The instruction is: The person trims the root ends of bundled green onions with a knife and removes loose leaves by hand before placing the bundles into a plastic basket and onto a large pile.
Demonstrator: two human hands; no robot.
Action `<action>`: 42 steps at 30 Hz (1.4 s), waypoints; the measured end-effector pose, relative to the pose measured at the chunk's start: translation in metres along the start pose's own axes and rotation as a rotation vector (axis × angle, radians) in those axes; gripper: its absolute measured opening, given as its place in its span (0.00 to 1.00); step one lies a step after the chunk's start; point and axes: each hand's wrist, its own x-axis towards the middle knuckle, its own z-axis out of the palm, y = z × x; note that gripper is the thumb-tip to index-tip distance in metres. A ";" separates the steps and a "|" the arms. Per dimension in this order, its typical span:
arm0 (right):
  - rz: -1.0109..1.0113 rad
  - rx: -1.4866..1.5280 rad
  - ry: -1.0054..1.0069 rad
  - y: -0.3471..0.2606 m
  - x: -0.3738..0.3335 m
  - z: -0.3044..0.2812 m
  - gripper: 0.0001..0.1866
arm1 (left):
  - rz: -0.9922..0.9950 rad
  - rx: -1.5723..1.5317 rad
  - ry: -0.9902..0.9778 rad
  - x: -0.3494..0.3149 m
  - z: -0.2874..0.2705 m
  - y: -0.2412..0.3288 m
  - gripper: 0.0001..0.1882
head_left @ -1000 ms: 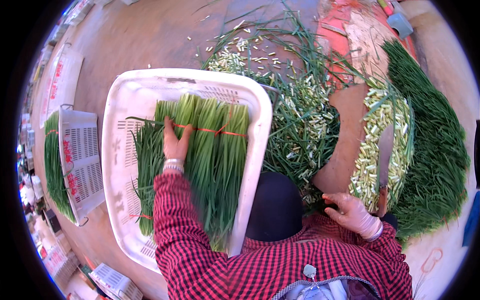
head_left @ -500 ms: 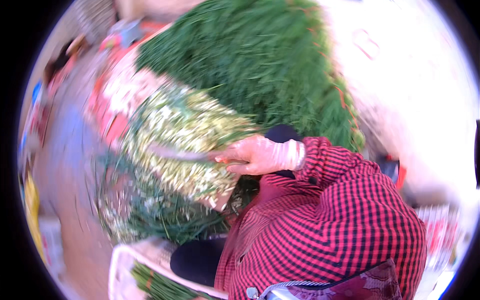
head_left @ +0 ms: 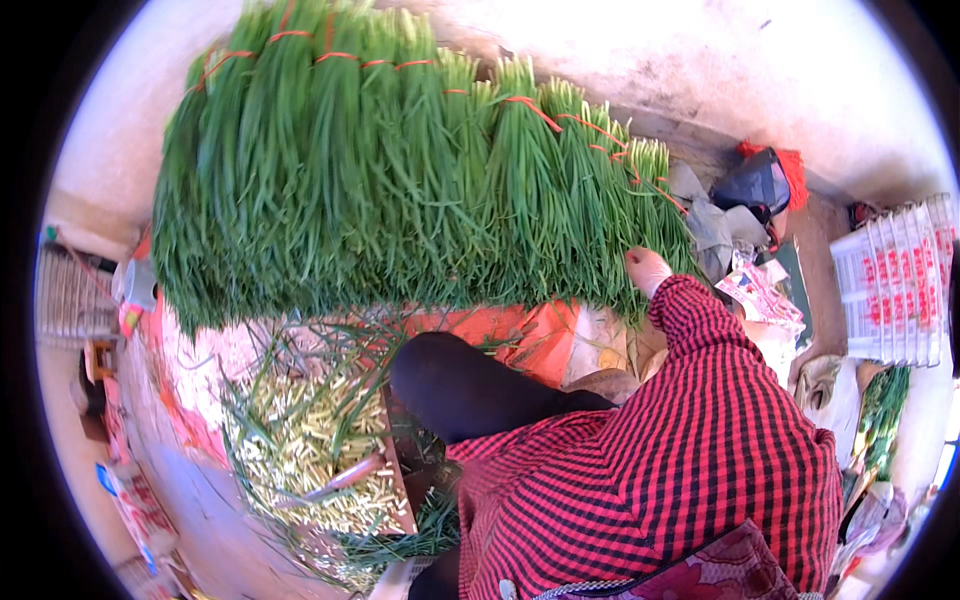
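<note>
A large heap of green chive bundles (head_left: 400,170), each tied with a red band, lies across the upper half of the view. My right hand (head_left: 646,268), in a pale glove and a red checked sleeve, reaches up and rests on the lower ends of the bundles at the heap's right end. Its fingers are partly hidden among the leaves, so its grip is unclear. My left hand is out of sight. A knife (head_left: 345,478) lies untouched on a pile of pale trimmed stalk ends (head_left: 300,450) at the lower left. My dark-clothed knee (head_left: 460,385) sits between them.
An orange sheet (head_left: 530,335) lies under the heap. A white slatted crate (head_left: 890,280) stands at the right, with more greens (head_left: 880,420) below it. Dark and grey bags (head_left: 750,185) lie near the wall. A wire basket (head_left: 70,295) stands at the far left.
The view has swung from the white tray of chives to the big heap. My right hand has let go of the knife, which now lies on the trimmings, and reached to the bundles.
</note>
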 end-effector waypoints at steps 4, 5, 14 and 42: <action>0.177 0.021 0.143 0.093 0.040 0.003 0.15 | 0.046 0.037 -0.041 0.033 -0.018 -0.002 0.32; 0.232 0.058 0.113 0.094 0.046 0.001 0.16 | 0.045 0.046 -0.053 0.039 -0.026 0.002 0.31; -0.228 0.205 0.419 -0.085 0.177 0.002 0.23 | -0.009 0.111 -0.276 0.043 -0.044 0.117 0.33; 0.458 0.268 0.115 0.134 0.204 0.044 0.44 | 0.279 0.181 -0.283 0.013 -0.086 0.121 0.23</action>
